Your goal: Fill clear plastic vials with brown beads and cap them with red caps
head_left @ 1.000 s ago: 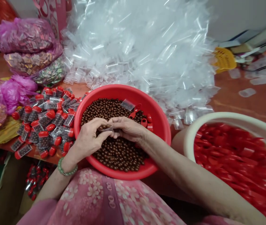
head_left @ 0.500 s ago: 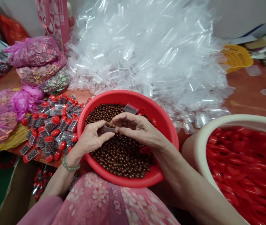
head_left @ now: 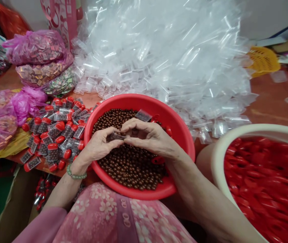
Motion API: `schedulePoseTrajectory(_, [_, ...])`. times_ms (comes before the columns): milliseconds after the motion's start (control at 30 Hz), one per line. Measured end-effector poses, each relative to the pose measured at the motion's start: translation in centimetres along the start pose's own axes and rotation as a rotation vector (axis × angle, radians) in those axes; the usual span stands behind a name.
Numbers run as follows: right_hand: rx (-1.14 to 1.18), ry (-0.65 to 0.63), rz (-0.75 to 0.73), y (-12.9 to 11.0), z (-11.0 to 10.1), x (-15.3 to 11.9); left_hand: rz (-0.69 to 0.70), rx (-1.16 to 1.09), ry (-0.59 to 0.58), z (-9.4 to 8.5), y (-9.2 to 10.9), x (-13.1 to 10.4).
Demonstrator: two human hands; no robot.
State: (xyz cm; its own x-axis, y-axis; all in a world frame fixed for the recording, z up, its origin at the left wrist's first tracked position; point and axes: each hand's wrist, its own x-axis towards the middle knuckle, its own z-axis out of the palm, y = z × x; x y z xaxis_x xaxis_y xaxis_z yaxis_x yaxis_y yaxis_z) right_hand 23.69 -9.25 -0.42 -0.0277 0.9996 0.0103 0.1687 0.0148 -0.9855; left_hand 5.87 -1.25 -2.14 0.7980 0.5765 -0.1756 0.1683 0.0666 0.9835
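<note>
A small clear plastic case is held level between my two hands, low over a red basin. My left hand pinches one end between thumb and fingers. At the other end, the fingertips and thumb of my right hand close on the case's edge, partly covering it. Shiny brown balls fill much of the basin below. Another clear case lies on the balls near the far rim, beside a few red caps, partly hidden by my right hand.
Filled cases with red caps lie heaped left of the basin. Behind it rises a big pile of clear cases. A cream tub of red caps stands at right. Pink bags sit far left, a yellow basket far right.
My right fingertips have closed in over the case, and the brown balls at its top are now mostly covered. The view has shifted slightly; both hands stay over the basin.
</note>
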Motion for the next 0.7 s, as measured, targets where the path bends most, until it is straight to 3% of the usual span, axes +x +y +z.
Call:
schedulePoseTrajectory(200, [0.031,0.044,0.02,0.3,0.3,0.4,-0.01,0.033,-0.012,-0.3,-0.3,0.1])
schedulePoseTrajectory(333, [0.047,0.053,0.067,0.4,0.7,0.4,-0.041,-0.065,0.094,-0.5,0.3,0.2])
schedulePoseTrajectory(433, [-0.174,0.023,0.041,0.4,1.3,-0.1,0.02,-0.134,0.18,-0.8,0.8,-0.3])
schedulePoseTrajectory(567, [-0.557,-0.131,-0.022,0.2,0.9,-1.0,0.113,-0.122,0.076,-1.0,1.2,-1.2])
schedulePoseTrajectory(633, [-0.693,-0.029,0.02,0.2,-0.4,-1.5,0.093,-0.037,0.062,-0.9,1.4,-1.5])
schedulePoseTrajectory(700, [-0.853,0.156,0.147,0.3,-2.0,-1.7,0.095,-0.004,0.071,-0.7,1.8,-1.7])
